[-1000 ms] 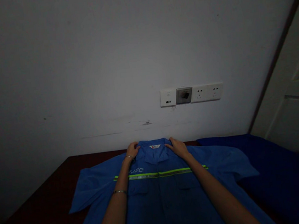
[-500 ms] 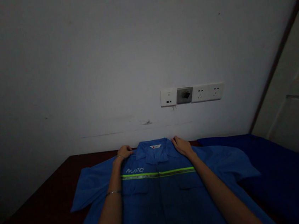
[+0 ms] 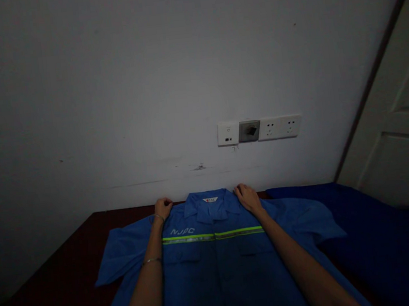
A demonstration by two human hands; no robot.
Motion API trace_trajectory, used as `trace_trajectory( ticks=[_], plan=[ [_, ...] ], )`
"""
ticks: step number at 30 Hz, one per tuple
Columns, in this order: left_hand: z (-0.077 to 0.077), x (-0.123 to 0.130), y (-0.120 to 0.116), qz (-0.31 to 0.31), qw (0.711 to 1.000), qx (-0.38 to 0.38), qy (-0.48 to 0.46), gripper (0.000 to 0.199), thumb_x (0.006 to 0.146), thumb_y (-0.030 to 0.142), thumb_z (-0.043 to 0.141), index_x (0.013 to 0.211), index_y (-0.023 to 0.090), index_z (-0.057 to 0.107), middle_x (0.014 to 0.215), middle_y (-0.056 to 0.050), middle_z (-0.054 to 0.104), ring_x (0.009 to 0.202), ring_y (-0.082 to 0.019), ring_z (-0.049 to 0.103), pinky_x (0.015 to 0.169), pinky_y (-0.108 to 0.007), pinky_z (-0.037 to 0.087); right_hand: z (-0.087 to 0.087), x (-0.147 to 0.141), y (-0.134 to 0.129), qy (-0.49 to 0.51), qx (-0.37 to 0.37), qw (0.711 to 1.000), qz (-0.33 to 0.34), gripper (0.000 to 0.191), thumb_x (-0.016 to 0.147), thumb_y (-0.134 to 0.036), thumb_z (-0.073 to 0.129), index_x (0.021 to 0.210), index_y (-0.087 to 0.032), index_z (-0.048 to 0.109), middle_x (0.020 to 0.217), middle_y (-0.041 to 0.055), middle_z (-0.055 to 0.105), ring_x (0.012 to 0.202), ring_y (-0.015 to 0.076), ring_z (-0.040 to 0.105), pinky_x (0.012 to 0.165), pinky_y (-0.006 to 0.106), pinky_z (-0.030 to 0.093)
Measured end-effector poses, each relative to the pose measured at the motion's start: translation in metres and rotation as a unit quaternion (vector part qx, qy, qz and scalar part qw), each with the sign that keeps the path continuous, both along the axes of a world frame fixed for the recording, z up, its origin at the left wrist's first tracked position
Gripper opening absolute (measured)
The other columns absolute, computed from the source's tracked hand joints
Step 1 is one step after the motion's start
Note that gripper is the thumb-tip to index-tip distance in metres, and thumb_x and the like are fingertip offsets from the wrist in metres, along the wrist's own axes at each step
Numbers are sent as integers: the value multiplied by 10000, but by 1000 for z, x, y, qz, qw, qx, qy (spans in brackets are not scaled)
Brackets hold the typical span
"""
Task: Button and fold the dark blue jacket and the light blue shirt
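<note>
A blue short-sleeved work shirt (image 3: 203, 279) lies spread front up, its collar toward the wall. It has a yellow-green and grey reflective stripe across the chest, white letters and a white label inside the collar. My left hand (image 3: 163, 208) is at the shoulder seam left of the collar, fingers pinched together on the cloth's top edge. On the other shoulder, close beside the collar, my right hand (image 3: 248, 198) has its fingers bent over the cloth edge. Both forearms reach across the shirt's front, and the fingertips are partly hidden.
Beneath the shirt is a dark red surface (image 3: 72, 254), bordered at the back by a pale wall (image 3: 130, 107). Dark blue cloth (image 3: 378, 246) covers its right side. Sockets and switches (image 3: 278, 128) sit on the wall. A white panelled door (image 3: 405, 151) stands at right.
My left hand has slid a little left along the shoulder, away from the collar. My right hand stays by the collar. The view has shifted slightly.
</note>
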State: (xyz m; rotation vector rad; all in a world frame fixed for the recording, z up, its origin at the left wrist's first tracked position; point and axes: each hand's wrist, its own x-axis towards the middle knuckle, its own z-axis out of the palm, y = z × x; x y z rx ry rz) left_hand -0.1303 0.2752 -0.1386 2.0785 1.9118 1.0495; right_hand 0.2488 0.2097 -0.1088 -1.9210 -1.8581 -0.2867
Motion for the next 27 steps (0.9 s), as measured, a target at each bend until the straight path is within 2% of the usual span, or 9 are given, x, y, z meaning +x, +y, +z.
trace_trajectory(
  ticks=[3, 5, 8, 11, 15, 17, 20, 24, 27],
  plan=[
    [9, 0, -5, 44, 997, 56, 10, 215, 727, 190, 474, 811, 135, 664, 827, -59, 630, 857, -177, 555, 806, -277, 429, 8, 5, -7, -10, 50, 999, 6, 340, 914, -294, 265, 1001, -144, 557, 1003, 106, 598, 979, 192, 505, 856, 272, 314],
    [16, 3, -11, 42, 996, 61, 46, 246, 732, 156, 438, 817, 131, 668, 863, -77, 611, 892, -186, 541, 840, -289, 422, 15, 10, -15, -22, 41, 999, 1, 321, 898, -242, 287, 1006, -127, 567, 1011, 115, 592, 995, 193, 496, 870, 268, 315],
    [24, 10, -29, -11, 989, 53, 139, 308, 705, 71, 410, 857, 130, 671, 994, -107, 586, 995, -210, 507, 916, -325, 387, 22, 17, -34, -59, -40, 997, 7, 296, 837, -187, 377, 1045, -100, 568, 1041, 143, 581, 990, 204, 510, 854, 263, 342],
    [22, 14, -56, -87, 970, 40, 224, 387, 704, 49, 409, 997, 141, 643, 1216, -107, 509, 1170, -231, 402, 1001, -354, 317, 21, 22, -61, -116, -120, 985, 41, 302, 800, -199, 427, 1015, -70, 594, 1064, 183, 571, 1002, 244, 518, 871, 298, 349],
    [9, 1, -88, -129, 949, -73, 279, 484, 834, 288, 365, 1298, 167, 433, 1400, -87, 332, 1304, -274, 229, 1041, -446, 239, 6, 34, -95, -116, -184, 974, 56, 514, 848, -435, 362, 1193, -88, 519, 1276, 206, 445, 1194, 310, 382, 976, 408, 265],
    [6, -9, -98, -122, 941, -146, 279, 578, 848, 476, 295, 1379, 250, 278, 1448, -54, 227, 1315, -334, 168, 1004, -562, 210, -1, 41, -104, -86, -211, 973, 37, 633, 847, -559, 266, 1335, -169, 374, 1406, 151, 301, 1272, 332, 266, 1000, 485, 203],
    [9, -20, -107, -96, 935, -208, 270, 677, 782, 655, 253, 1385, 364, 153, 1475, -3, 89, 1300, -424, 94, 927, -687, 148, -6, 45, -110, -50, -230, 972, 23, 718, 793, -681, 214, 1387, -280, 253, 1467, 55, 181, 1307, 357, 162, 1014, 546, 126],
    [17, -20, -111, -53, 935, -232, 262, 755, 735, 720, 233, 1386, 355, 126, 1476, -25, 49, 1283, -463, 59, 886, -724, 132, 2, 44, -113, -15, -220, 975, 32, 754, 760, -707, 274, 1376, -272, 288, 1457, 62, 211, 1301, 360, 180, 1020, 533, 145],
    [20, -19, -112, -31, 939, -228, 254, 747, 768, 684, 205, 1399, 287, 146, 1464, -110, 105, 1280, -463, 99, 855, -732, 161, 19, 58, -113, 1, -134, 989, 67, 660, 824, -586, 332, 1328, -164, 389, 1378, 122, 366, 1269, 277, 298, 1031, 404, 222]
  ],
)
